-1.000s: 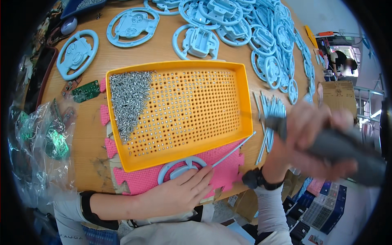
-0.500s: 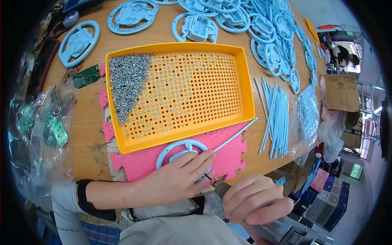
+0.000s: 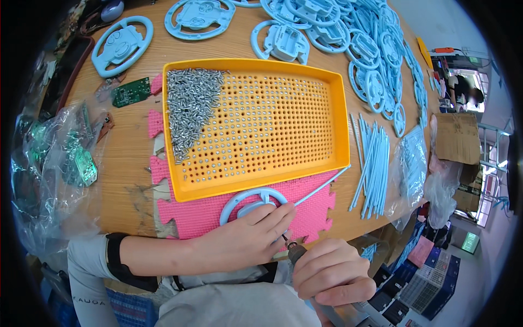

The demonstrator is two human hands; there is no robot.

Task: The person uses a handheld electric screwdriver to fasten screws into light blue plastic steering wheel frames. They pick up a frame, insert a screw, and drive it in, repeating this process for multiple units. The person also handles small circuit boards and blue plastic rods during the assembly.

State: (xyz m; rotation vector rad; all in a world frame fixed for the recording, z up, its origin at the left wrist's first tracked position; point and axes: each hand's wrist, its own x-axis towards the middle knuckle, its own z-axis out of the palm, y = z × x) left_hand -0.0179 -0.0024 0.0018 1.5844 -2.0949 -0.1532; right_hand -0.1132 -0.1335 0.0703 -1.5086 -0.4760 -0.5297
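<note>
A light blue toy steering wheel (image 3: pixel 245 199) lies on a pink foam mat (image 3: pixel 308 207) at the table's near edge. My left hand (image 3: pixel 245 240) rests over the wheel's lower half, fingers pressed on it. My right hand (image 3: pixel 332 272) grips an electric screwdriver (image 3: pixel 297 252) just off the table edge, its tip pointing up toward my left fingertips. An orange perforated tray (image 3: pixel 338 109) sits right behind the wheel, with a heap of small silver screws (image 3: pixel 190 109) in its left part. A thin blue rod (image 3: pixel 321 186) leans from the mat onto the tray's corner.
Many more blue wheels (image 3: pixel 376 65) are piled at the back and right. A bundle of blue rods (image 3: pixel 373 163) and a clear bag (image 3: pixel 414 163) lie right of the tray. Green circuit boards (image 3: pixel 131 91) and plastic bags (image 3: pixel 54 163) sit left. Crates stand beside the table.
My right hand came down from the table's right side to the near edge, bringing the screwdriver tip beside my left fingers. The left hand stayed on the wheel.
</note>
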